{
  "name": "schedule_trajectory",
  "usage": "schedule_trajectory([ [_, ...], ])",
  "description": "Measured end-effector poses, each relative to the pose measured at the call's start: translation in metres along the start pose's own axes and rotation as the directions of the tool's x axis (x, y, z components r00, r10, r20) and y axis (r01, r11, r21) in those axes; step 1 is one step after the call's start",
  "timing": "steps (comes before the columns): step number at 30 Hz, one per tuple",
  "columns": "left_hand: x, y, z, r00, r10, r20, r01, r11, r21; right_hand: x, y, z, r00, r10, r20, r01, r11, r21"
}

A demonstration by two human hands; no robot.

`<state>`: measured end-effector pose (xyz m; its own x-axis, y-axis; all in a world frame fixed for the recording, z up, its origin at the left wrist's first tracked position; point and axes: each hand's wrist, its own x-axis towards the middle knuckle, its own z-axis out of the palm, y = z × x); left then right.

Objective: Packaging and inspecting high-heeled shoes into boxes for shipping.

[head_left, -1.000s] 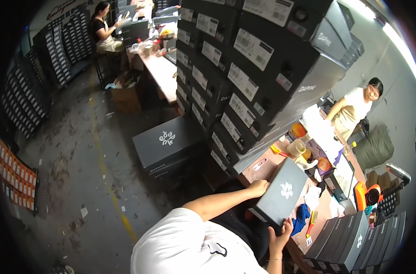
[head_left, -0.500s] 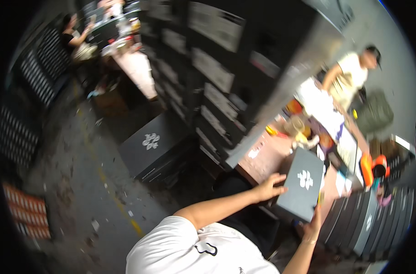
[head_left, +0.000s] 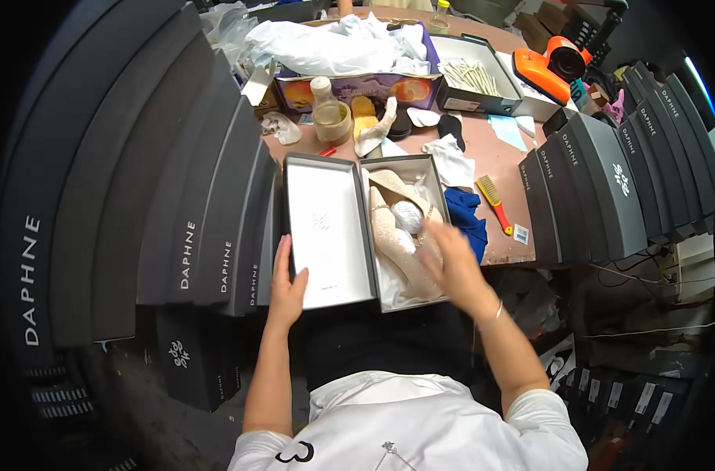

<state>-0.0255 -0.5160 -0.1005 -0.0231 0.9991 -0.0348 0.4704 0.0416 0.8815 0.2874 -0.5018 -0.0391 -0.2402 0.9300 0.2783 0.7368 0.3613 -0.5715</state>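
An open shoebox (head_left: 383, 301) lies in front of me at the table's near edge. Inside it is a pair of pale beige, sparkly shoes (head_left: 389, 228) on white tissue, with white wadding (head_left: 407, 215) between them. The lid (head_left: 326, 228), white inside, lies turned back on the box's left. My left hand (head_left: 285, 286) grips the lid's lower left corner, thumb on its near edge. My right hand (head_left: 455, 271), smeared by motion, reaches over the right side of the box with fingers apart; nothing shows in it, and it partly covers the shoes.
Tall stacks of dark shoeboxes stand at left (head_left: 161, 196) and right (head_left: 609, 180). Farther back are a carton of white plastic (head_left: 357, 86), a tray of thin sticks (head_left: 471, 74), an orange heat gun (head_left: 542, 74) and a jar (head_left: 331, 122). A brush (head_left: 495, 206) and blue cloth (head_left: 463, 216) lie right of the box.
My view has turned to face the table. The shoebox, closed and held between both hands before, is now down and opened. My right hand has left its side and is over the shoes.
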Motion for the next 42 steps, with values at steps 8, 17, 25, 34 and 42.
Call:
schedule_trajectory([
  [8,0.005,0.043,0.028,0.94,0.333,-0.071,-0.29,0.892,0.348,0.098,0.084,0.04,0.968,0.131,0.214,-0.011,0.875,-0.484],
  [17,0.042,0.115,0.039,0.907,0.42,0.033,-0.421,0.907,0.011,0.096,0.081,0.038,0.92,-0.057,0.387,0.24,0.864,-0.442],
  [25,0.035,0.118,0.011,0.913,0.405,-0.037,-0.405,0.914,0.011,0.108,0.078,-0.005,0.993,0.024,0.115,0.001,0.977,-0.214],
  [34,0.088,0.114,-0.002,0.853,0.171,0.493,0.236,0.716,-0.657,0.112,-0.01,-0.039,0.662,-0.58,0.475,0.457,0.814,0.358],
  [42,-0.013,0.071,0.044,0.734,-0.006,0.679,0.678,-0.051,-0.733,0.046,-0.047,-0.01,0.704,-0.623,0.34,0.549,0.782,0.297],
])
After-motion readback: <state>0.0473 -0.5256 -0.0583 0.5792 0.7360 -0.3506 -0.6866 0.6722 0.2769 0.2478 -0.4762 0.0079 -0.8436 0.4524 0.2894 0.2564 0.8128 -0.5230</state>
